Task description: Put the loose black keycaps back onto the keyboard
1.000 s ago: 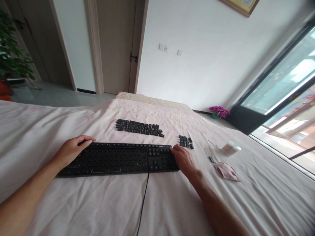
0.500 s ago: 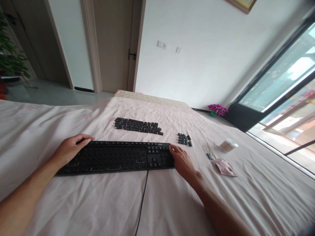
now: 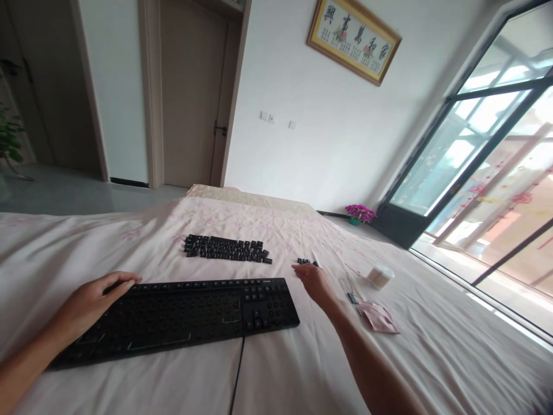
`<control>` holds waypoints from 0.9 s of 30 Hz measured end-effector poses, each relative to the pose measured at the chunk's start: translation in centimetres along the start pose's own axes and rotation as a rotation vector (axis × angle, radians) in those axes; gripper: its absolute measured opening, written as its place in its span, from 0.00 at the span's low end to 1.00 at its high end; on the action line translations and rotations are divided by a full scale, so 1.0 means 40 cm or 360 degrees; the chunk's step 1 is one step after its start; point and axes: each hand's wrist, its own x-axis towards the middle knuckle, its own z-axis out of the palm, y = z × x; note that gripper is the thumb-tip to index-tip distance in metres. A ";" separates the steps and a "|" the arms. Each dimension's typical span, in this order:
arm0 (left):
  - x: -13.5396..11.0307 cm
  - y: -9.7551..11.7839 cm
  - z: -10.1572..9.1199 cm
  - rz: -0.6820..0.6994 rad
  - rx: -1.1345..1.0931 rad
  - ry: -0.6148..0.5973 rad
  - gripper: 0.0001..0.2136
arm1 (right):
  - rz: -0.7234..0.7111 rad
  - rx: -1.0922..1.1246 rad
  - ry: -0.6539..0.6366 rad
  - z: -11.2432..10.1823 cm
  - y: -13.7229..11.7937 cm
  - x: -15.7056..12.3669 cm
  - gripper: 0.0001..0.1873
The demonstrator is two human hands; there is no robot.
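A black keyboard [image 3: 173, 317] lies on the bed, most of its left and middle part bare of keycaps; some keys remain in the top row and on the right side. My left hand [image 3: 97, 294] grips its upper left edge, fingers over the far rim. Beyond the keyboard's right end, my right hand [image 3: 313, 279] reaches over a small cluster of loose keycaps [image 3: 302, 261], hiding most of them. Its visible fingers stretch out to the left, and I see nothing held in them. Farther back, a larger group of loose black keycaps [image 3: 224, 249] sits in rows.
A clear round tub [image 3: 380, 276] of what look like cotton swabs stands right of my right hand. Nearby lie a pink cloth [image 3: 380, 318] and a small dark-headed tool [image 3: 352, 298]. The keyboard's cable [image 3: 237, 374] runs toward me over the wrinkled bedsheet [image 3: 311, 369].
My right hand has left the keyboard's right end and moved forward to the small keycap cluster. The left hand stays on the keyboard, which sits slightly more tilted. The view has tipped upward.
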 end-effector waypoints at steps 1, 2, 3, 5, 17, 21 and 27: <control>0.000 0.000 0.000 -0.0038 -0.0046 -0.0053 0.21 | 0.0111 -0.0088 0.0045 -0.007 0.018 0.027 0.17; -0.001 0.001 0.000 -0.0072 -0.0090 -0.0115 0.21 | 0.0230 -0.0191 0.0061 -0.014 0.035 0.053 0.16; -0.001 0.002 0.000 -0.0096 -0.0122 -0.0148 0.21 | 0.0304 -0.0283 0.0045 -0.019 0.050 0.078 0.16; -0.002 0.005 -0.002 -0.0118 -0.0135 -0.0137 0.21 | 0.0350 -0.0356 0.0028 -0.025 0.076 0.120 0.15; 0.014 -0.014 0.003 -0.0062 -0.0067 -0.0109 0.21 | 0.0278 -0.0579 -0.0234 0.018 0.119 0.232 0.10; 0.014 -0.015 0.001 -0.0031 -0.0096 -0.0089 0.21 | 0.0271 -0.0635 -0.0295 0.032 0.125 0.242 0.10; 0.009 -0.015 -0.003 -0.0007 -0.0076 -0.0123 0.22 | 0.0270 -0.0723 -0.0398 0.042 0.126 0.261 0.09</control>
